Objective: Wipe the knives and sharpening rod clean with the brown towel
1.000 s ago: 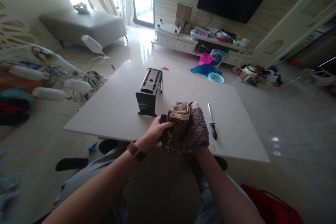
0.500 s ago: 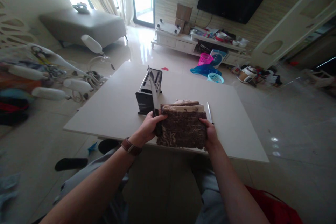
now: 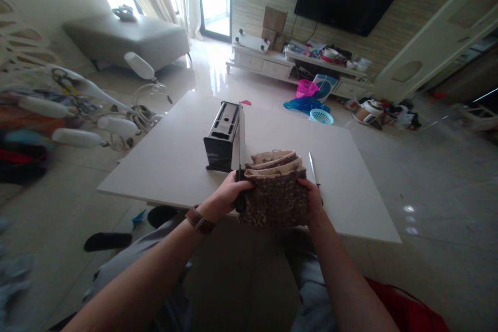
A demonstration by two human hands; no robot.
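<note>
Between my hands, at the table's near edge, is a folded brown, shaggy cloth [image 3: 276,197] with a beige inner side. My left hand [image 3: 229,192] is closed around the black handle of a kitchen knife [image 3: 241,135], blade pointing up, and also pinches the cloth's left edge with the thumb. My right hand [image 3: 311,194] grips the cloth's right edge, thumb in front. Just left of the knife stands a black and silver knife block [image 3: 221,140] with slots in its top. A second, slimmer knife [image 3: 313,168] lies on the table beyond my right hand.
The white table [image 3: 155,161] has a small red piece [image 3: 245,102] at its far edge. A white lamp with several shades [image 3: 140,66] lies left of it. Baskets, a blue bag [image 3: 301,105] and clutter sit beyond, by the TV cabinet [image 3: 252,62]. A red bag [image 3: 404,306] is at lower right.
The knife in my left hand has turned from leaning left to nearly upright. The cloth has bowed, its folds opening at the top, as my hands moved slightly closer together.
</note>
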